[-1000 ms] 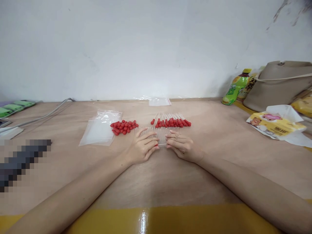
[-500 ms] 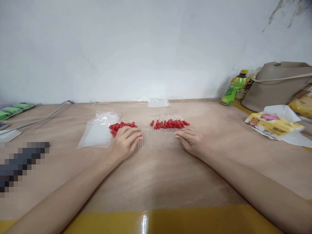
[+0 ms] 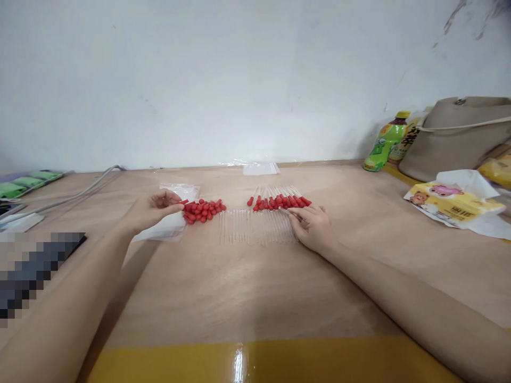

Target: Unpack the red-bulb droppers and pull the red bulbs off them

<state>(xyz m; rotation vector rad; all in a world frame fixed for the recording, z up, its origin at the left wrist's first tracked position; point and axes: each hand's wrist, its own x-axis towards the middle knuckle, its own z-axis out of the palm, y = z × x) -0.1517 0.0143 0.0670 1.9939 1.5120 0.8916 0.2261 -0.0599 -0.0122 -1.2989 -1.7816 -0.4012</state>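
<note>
My left hand [image 3: 154,207] is closed in a pinch on a red rubber dropper bulb [image 3: 183,201], at the left edge of a heap of red rubber bulbs [image 3: 203,210]. In my right hand [image 3: 313,226] a thin glass dropper tube [image 3: 283,210] is pinched, its end pointing left. Below that end, a row of clear glass tubes [image 3: 255,227] lies side by side on the table. Just behind the row are several droppers [image 3: 279,201], glass tubes with red bulbs on them, bulbs toward me. Clear zip bags [image 3: 163,230] lie partly hidden under my left hand.
Another clear bag [image 3: 261,168] lies by the wall. At the right stand a green drink bottle [image 3: 385,143] and a grey-beige bag [image 3: 459,138], with a yellow tissue pack [image 3: 451,197] before them. A cable [image 3: 80,190] and a dark, pixelated object [image 3: 43,271] are at the left.
My left hand has moved left and back from the glass tubes to the far side of the bulb heap, uncovering it. The right hand has shifted little, its tube now tilted differently.
</note>
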